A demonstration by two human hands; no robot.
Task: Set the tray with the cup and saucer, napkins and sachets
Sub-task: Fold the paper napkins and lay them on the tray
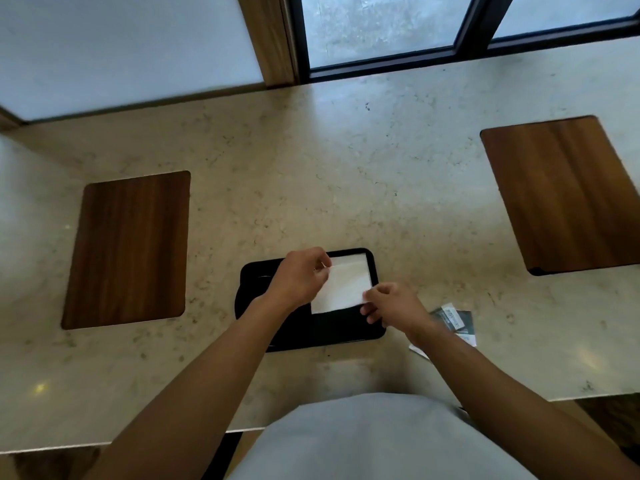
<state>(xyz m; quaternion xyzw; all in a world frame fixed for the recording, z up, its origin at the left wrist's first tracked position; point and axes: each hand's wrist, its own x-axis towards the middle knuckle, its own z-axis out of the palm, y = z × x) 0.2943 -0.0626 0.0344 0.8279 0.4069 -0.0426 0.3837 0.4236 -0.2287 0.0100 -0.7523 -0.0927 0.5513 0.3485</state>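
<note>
Marble counter (346,174), 1 tray (346,332), 2 napkins (341,289), 2 hands (299,277) pinching top napkin

A black rounded-rectangle tray (346,332) lies flat near the front edge of a pale stone desk (311,168). A white square napkin (344,289) sits over the tray's far right part, pinched at its far left corner by the left hand (299,277) and at its near right corner by the right hand (393,304). Dark and white sachets (455,322) lie on the desk just right of the tray, partly hidden
</note>
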